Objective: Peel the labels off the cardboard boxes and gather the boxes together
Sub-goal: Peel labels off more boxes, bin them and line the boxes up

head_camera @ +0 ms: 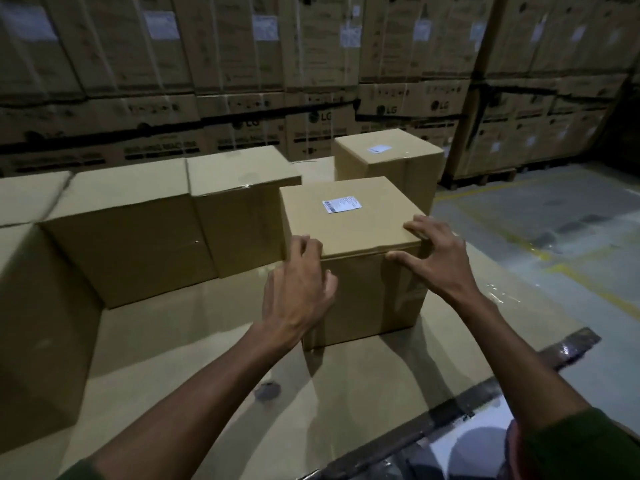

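Observation:
A closed cardboard box (349,223) stands in the middle on a flat cardboard sheet (194,341), with a white barcode label (342,205) on its top. My left hand (298,292) is at the box's near left corner, fingers curled against the edge. My right hand (433,258) rests spread on the near right corner, fingers over the top edge and thumb on the front face. Behind it stands a second box (388,157) bearing a small white label (379,148). Two label-free boxes (138,230) sit in a row to the left.
Another box side (38,323) rises at the near left. Tall stacks of printed cartons (311,64) wall off the back. Grey floor with yellow lines (554,237) lies to the right, and a dark taped edge (485,389) borders the sheet.

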